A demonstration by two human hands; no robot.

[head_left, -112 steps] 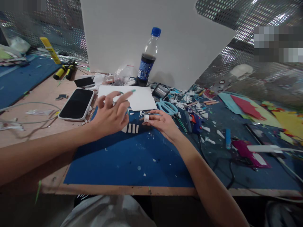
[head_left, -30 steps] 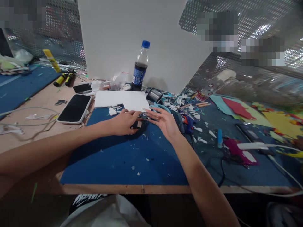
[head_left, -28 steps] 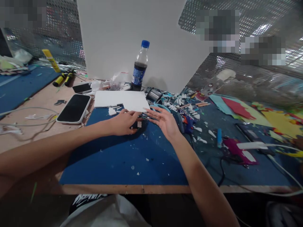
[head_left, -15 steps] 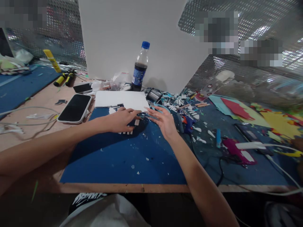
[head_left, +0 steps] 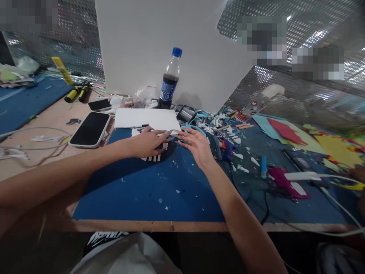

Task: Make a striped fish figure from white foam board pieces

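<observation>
Beside left hand [head_left: 146,144], white strips [head_left: 154,158], partly hidden

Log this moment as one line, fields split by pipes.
left hand: by white strips, grip unclear | right hand: close to left, grip unclear | beyond: white sheet, bottle | leftward: phone

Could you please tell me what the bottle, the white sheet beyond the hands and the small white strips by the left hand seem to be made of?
Bottle: probably clear, glossy plastic, judging by its see-through shoulder.
White sheet: perhaps card or foam board, with a matte, even face free of glare.
Small white strips: matte-looking, perhaps foam or card; too small to tell.
</observation>
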